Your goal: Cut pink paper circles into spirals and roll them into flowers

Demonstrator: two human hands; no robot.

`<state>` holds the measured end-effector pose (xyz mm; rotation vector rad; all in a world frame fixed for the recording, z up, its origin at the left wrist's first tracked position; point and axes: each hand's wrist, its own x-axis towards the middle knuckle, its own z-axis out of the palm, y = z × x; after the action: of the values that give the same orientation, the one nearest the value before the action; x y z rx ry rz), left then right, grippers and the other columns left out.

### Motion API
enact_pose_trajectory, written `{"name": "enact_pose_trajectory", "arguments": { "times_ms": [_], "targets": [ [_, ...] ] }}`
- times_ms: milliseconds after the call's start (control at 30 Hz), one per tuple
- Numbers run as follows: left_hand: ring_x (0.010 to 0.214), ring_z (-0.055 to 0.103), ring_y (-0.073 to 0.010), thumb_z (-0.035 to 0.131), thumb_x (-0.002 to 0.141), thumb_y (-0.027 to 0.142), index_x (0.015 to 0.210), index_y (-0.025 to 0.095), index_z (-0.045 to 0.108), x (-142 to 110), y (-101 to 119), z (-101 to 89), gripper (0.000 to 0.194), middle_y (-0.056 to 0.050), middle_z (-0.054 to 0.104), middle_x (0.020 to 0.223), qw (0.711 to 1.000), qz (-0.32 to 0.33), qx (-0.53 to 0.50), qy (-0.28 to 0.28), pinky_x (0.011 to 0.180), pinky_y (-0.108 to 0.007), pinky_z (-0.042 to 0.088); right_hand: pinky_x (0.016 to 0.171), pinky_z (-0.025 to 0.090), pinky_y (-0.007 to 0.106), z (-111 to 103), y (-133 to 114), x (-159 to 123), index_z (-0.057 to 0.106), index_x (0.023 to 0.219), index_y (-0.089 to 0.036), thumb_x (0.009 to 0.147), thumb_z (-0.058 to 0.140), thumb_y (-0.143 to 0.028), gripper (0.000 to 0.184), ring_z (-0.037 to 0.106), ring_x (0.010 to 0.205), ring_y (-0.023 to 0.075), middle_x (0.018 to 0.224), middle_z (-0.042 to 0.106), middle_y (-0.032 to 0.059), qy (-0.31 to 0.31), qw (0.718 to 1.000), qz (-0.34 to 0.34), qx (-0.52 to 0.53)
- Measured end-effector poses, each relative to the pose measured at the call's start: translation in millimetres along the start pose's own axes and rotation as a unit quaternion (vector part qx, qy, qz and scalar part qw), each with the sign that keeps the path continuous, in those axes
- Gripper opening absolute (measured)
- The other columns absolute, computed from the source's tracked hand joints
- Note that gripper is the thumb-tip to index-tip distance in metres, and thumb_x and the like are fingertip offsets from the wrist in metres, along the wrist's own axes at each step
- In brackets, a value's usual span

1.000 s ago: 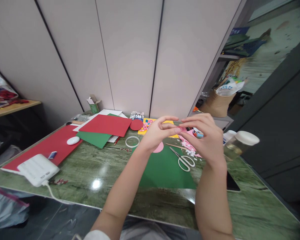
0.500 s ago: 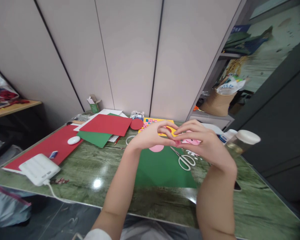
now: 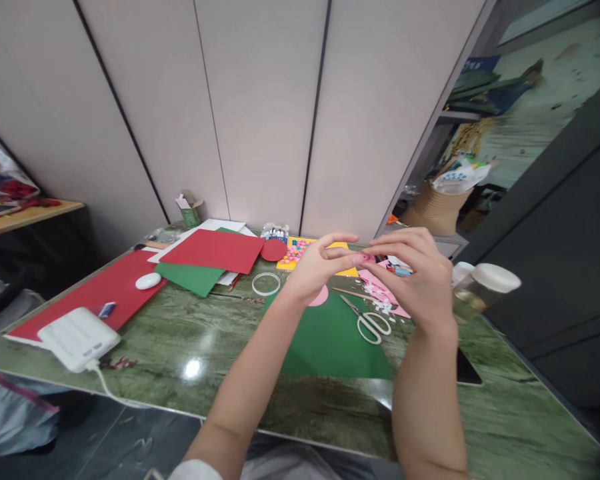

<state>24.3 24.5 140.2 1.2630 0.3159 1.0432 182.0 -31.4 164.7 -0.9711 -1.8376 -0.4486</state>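
Observation:
My left hand [image 3: 319,268] and my right hand [image 3: 416,270] meet in the air above the table. A small pinkish-red piece [image 3: 364,257] is pinched between their fingertips, mostly hidden, so its kind is unclear. Below them lies a green sheet [image 3: 320,340] of paper. On it rest a pink disc [image 3: 320,295], partly behind my left wrist, and scissors [image 3: 367,321] with white handles. Pink paper pieces [image 3: 377,287] and white scraps [image 3: 387,308] lie under my right hand. A thin wooden stick [image 3: 353,292] lies near the scissors.
Further left are a white ring [image 3: 266,284], red paper [image 3: 213,249], a red disc [image 3: 274,250] and a white power bank [image 3: 80,339] with a cable. Behind my hands, small beads [image 3: 295,251] lie on a yellow sheet [image 3: 349,252]. A lidded jar [image 3: 485,287] stands right.
Both hands have risen slightly and shifted right, still meeting at the fingertips with the small pinkish-red piece. The white ring and more of the pink paper now show.

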Motion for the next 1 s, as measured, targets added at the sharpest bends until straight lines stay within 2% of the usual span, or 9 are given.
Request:
{"name": "enact_pose_trajectory", "arguments": {
  "times_ms": [100,233,400,633,767,1000],
  "targets": [
    [0.083,0.066,-0.0147,0.077,0.064,0.023,0.101,0.019,0.059,2.8,-2.5,-3.2,0.042,-0.004,0.07,0.087,0.999,-0.015,-0.029,-0.006,0.087,-0.033,0.046,0.082,0.046,0.041,1.1,-1.8,-0.1,0.068,0.088,-0.026,0.074,0.071,-0.02,0.016,0.057,0.09,0.0226,0.09,0.069,0.0033,0.005,1.0,-0.011,-0.01],
    [0.08,0.066,-0.0143,0.078,0.062,0.02,0.101,0.018,0.058,3.2,-0.8,-14.7,0.044,-0.003,0.07,0.083,0.999,-0.03,-0.023,-0.039,0.084,-0.033,0.046,0.081,0.047,0.038,-0.8,-3.8,1.2,0.068,0.088,-0.024,0.076,0.07,-0.021,0.013,0.057,0.089,0.0205,0.09,0.069,0.0033,-0.047,0.998,-0.008,0.031],
    [0.076,0.066,-0.0146,0.078,0.061,0.018,0.104,0.018,0.058,-1.9,8.8,-24.8,0.047,-0.002,0.07,0.076,0.992,-0.066,0.051,-0.092,0.082,-0.033,0.047,0.08,0.048,0.036,-6.5,-3.9,0.7,0.069,0.089,-0.024,0.077,0.069,-0.023,0.012,0.057,0.092,0.019,0.092,0.069,0.003,-0.136,0.986,0.004,0.094],
    [0.082,0.066,-0.0161,0.075,0.064,0.018,0.111,0.021,0.056,-9.1,20.0,-28.0,0.051,-0.001,0.069,0.077,0.972,-0.087,0.155,-0.154,0.085,-0.036,0.047,0.082,0.049,0.034,-6.5,-5.9,-0.3,0.069,0.093,-0.025,0.078,0.068,-0.022,0.015,0.056,0.096,0.0181,0.095,0.068,0.0023,-0.222,0.964,0.001,0.145],
    [0.083,0.066,-0.0154,0.075,0.065,0.019,0.111,0.02,0.056,-7.9,18.5,-27.2,0.05,-0.002,0.069,0.078,0.976,-0.074,0.162,-0.123,0.085,-0.035,0.046,0.08,0.049,0.035,-3.5,-4.6,0.4,0.069,0.09,-0.024,0.078,0.068,-0.023,0.012,0.057,0.093,0.0183,0.092,0.069,0.0022,-0.204,0.971,0.001,0.123],
    [0.082,0.066,-0.0157,0.074,0.068,0.024,0.106,0.02,0.058,-1.3,5.8,-16.3,0.042,-0.004,0.07,0.081,0.997,-0.021,0.072,-0.02,0.083,-0.034,0.046,0.078,0.047,0.036,0.2,1.0,1.2,0.068,0.087,-0.022,0.077,0.069,-0.022,0.01,0.058,0.086,0.0194,0.089,0.069,0.0042,-0.086,0.996,0.004,0.035]
  ]
}}
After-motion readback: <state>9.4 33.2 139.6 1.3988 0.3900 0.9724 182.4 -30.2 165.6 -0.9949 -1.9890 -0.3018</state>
